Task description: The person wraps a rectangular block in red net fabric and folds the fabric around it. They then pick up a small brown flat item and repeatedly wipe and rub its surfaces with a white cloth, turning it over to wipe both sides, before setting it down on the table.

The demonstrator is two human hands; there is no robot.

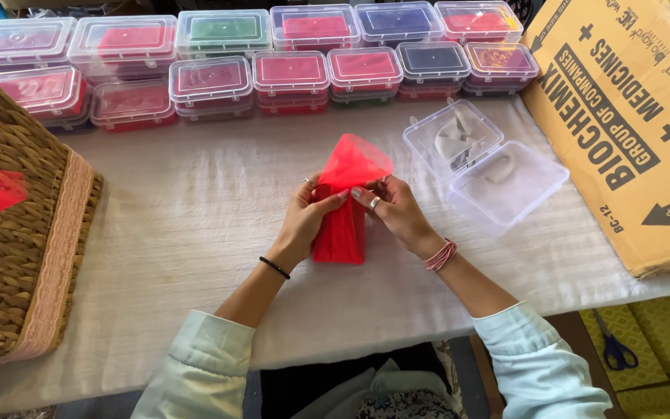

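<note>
Both hands, left (304,221) and right (395,209), pinch red cloth (343,209) over white table (195,209)

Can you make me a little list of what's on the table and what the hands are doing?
left hand: holds red fabric bundle
right hand: pinches the same bundle
open clear box: right of the hands, lid up
closed boxes: two rows at the back, coloured contents
wicker basket: left edge
cardboard carton: right
blue scissors: below the table, right

L grip (304,221) & R grip (398,211) pinched together.

White-clothed table (195,194), daylit
</note>
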